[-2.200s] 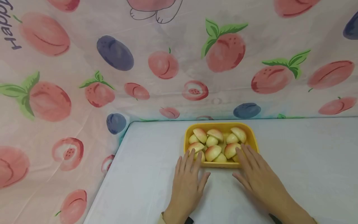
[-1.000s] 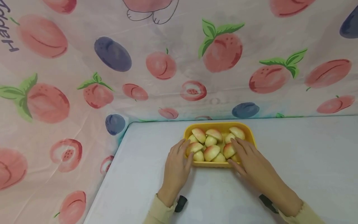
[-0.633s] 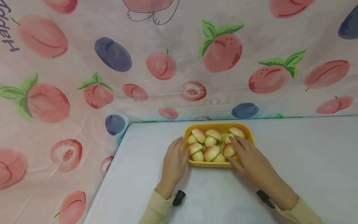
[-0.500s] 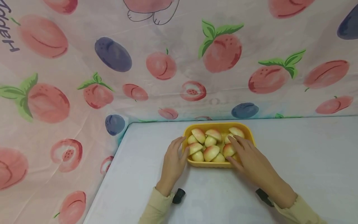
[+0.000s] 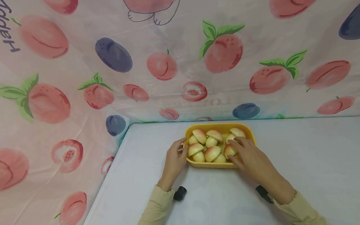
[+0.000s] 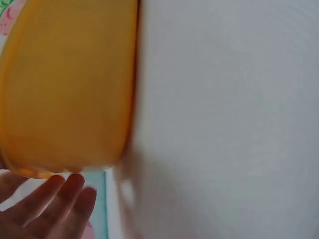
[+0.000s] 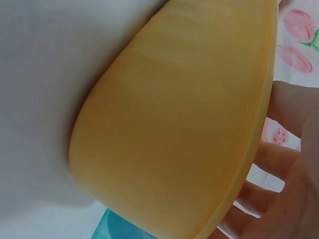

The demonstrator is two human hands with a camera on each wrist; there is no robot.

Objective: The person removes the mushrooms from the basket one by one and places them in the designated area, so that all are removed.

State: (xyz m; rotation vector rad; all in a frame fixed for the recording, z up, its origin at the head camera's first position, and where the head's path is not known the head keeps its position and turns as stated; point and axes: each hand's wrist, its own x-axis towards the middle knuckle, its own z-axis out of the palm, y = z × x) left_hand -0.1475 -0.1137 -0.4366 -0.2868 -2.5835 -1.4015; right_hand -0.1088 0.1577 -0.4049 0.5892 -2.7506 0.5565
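Observation:
A yellow tray (image 5: 211, 166) stands on the table, holding several pale yellow mushrooms with red-blushed caps. At its left end my left hand (image 5: 173, 161) grips the edge, thumb by the rim and fingers bent against the end wall. The left wrist view shows these fingertips (image 6: 85, 201) right at the tray's wall (image 6: 70, 99). My right hand (image 5: 257, 162) reaches over the right side, its thumb and index finger around the front-right mushroom (image 5: 229, 150). In the right wrist view the right fingers (image 7: 274, 159) are partly hidden behind the rim (image 7: 259, 129).
White cloth covers the table (image 5: 152, 140). Behind and to the left rises a fruit-printed curtain (image 5: 168, 28), close to the tray's far side. Beige sleeves (image 5: 157, 204) and a black wrist device (image 5: 180, 193) show below the hands.
My left hand has moved from above the tray's front to its left end, fingers bending in. My right hand has come in over the front-right mushroom, thumb and index finger closing round it.

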